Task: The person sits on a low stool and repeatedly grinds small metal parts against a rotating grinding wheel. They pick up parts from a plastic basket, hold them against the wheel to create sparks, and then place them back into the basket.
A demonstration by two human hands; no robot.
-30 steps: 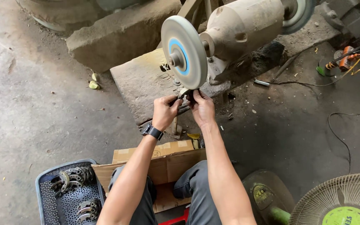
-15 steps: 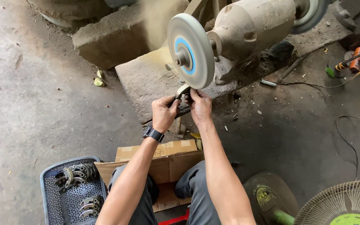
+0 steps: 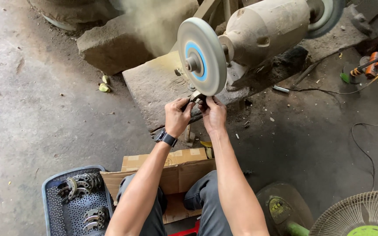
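While dust rises, left hand (image 3: 178,116) and right hand (image 3: 213,114) clench small dark metal part (image 3: 196,98) against round grey buffing wheel (image 3: 201,57), steadying it.

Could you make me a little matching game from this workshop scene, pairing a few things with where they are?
Things:
1. buffing wheel
2. plastic crate
3. cardboard box
4. fan

Places:
A. bottom right corner
B. under the person's knees
C. just above both hands
D. bottom left, holding metal parts

Pairs: 1-C, 2-D, 3-B, 4-A
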